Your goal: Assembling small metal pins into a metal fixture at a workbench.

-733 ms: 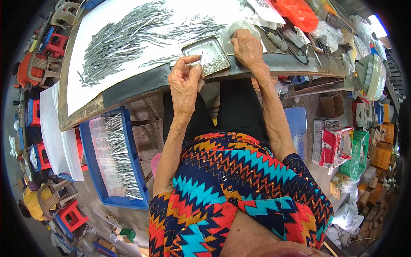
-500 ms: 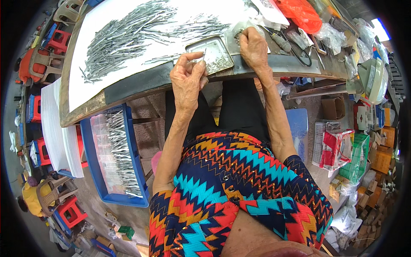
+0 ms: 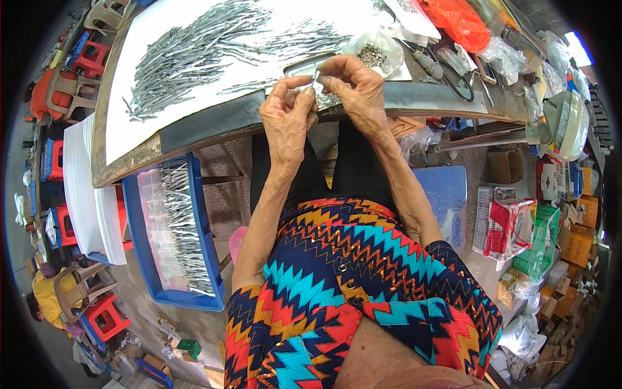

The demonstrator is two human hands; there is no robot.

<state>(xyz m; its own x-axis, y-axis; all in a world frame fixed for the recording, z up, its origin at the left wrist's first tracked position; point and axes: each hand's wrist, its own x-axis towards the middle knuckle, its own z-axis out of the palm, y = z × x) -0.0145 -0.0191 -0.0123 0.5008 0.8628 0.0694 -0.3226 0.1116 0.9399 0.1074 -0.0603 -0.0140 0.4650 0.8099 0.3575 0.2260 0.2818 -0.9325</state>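
Note:
My left hand pinches a thin, short metal piece upright between thumb and index finger. Closed fingertips of my right hand meet that piece from the other side; whatever they hold is too small to make out. Both hands are over a shallow metal tray, which they partly cover, with small shiny bits inside. Just beyond my right hand, a clear plastic bag lies open around many small metal parts. A large heap of thin grey metal strips spreads over white paper at the left.
A smaller heap of strips lies behind the tray. To the right are a red plastic bag and a black-handled tool. Below the table's left side stands a blue crate holding rows of metal strips. Beside it are white foam sheets.
My right hand has left the plastic bag of small parts and moved left to the metal piece in my left hand. The left hand stays nearly in place.

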